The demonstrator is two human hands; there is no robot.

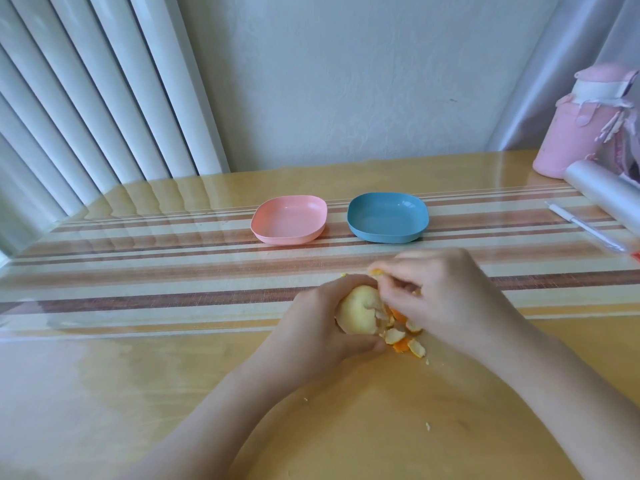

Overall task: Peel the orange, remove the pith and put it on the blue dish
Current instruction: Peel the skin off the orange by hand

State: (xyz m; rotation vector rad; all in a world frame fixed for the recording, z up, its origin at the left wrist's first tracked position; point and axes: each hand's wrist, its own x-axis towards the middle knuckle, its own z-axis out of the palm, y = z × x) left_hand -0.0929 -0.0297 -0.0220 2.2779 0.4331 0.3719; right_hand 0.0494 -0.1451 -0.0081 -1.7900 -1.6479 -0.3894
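The orange (358,311) is held low over the bench (138,393), near its front middle. It is cupped from below and from the left by the left grip (322,329), whose fingers are curled round the fruit. On the side that shows, a rounded dome of pale yellow, matt pith is seen, and only ragged flakes of bright rind cling at its right edge. The right grip (446,292) is closed in a pinch just above the fruit, and a small scrap of peel (375,271) is nipped between thumb and fingertips. Beneath the two hands a little heap of torn peel pieces (407,339) is spread on the bench — curled chips, orange on one face and whitish on the other. A few crumbs are scattered nearer the front edge.

The blue dish (388,216) is set farther back, well apart from the orange. It is a shallow square of smooth plastic with rounded corners. A pink dish (289,220) of the same shape is placed just beside it on the left, not touching. Both are carried by a striped woven mat (138,258) in cream, tan and brown bands, laid under a glossy clear cover. The bench itself is of yellowish, shiny wood.

At the far right a pink bottle (571,133) with a soft-looking cover, a roll of clear film (595,185) and a slim white pen (585,230) are seen. White ribbed vertical slats (86,98) are ranged behind the bench on the left.
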